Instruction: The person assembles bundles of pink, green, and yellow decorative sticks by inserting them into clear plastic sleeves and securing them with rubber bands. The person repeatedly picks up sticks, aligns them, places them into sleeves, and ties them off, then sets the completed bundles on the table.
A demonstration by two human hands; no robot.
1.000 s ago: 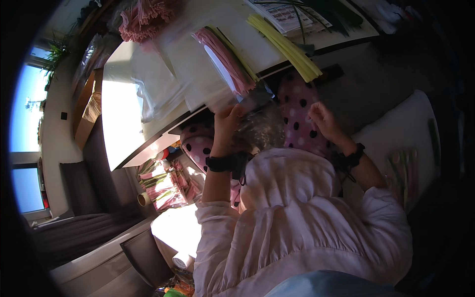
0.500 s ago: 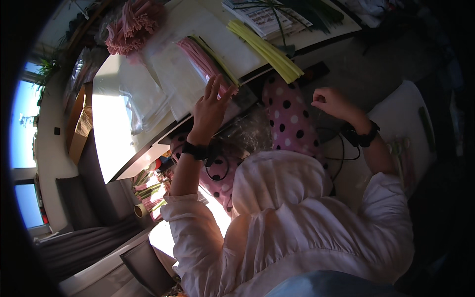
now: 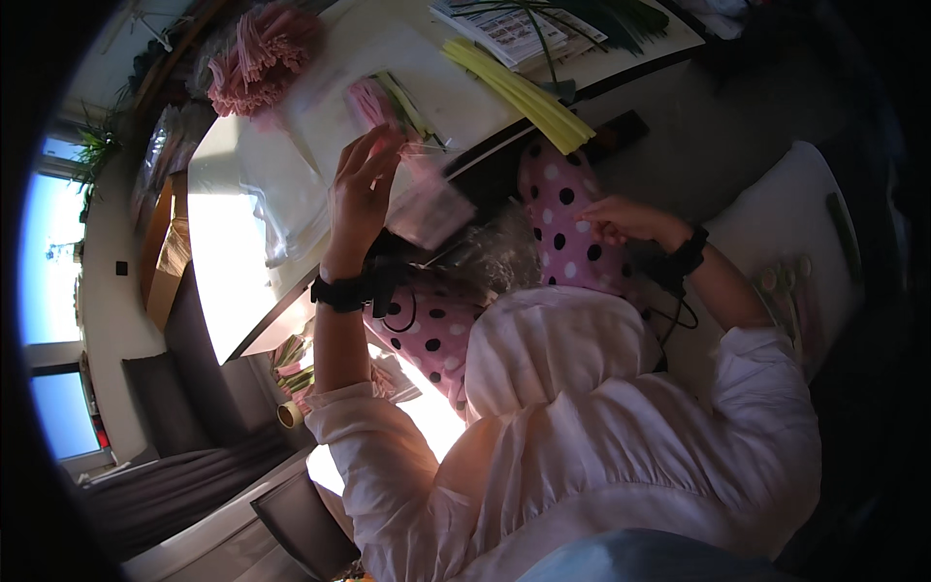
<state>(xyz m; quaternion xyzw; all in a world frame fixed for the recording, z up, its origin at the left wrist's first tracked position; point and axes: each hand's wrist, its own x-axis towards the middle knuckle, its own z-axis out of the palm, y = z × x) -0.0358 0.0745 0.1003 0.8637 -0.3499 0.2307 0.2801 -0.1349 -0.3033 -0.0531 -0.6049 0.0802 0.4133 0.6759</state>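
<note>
Home craft corner or small hobby workshop, daylit. White worktable (image 3: 242, 223) stretches beyond left hand's fingers (image 3: 373, 160), bearing clear plastic sleeves. Heap of pink strips (image 3: 257, 53) far past fingertips, to their left; bundle of yellow strips (image 3: 524, 92) to their right, printed sheets (image 3: 509, 24) beyond. Window with blue sky (image 3: 53, 252) and potted plant (image 3: 97, 150) far left. Tape roll (image 3: 289, 415) on floor below table edge, well behind fingers.
</note>
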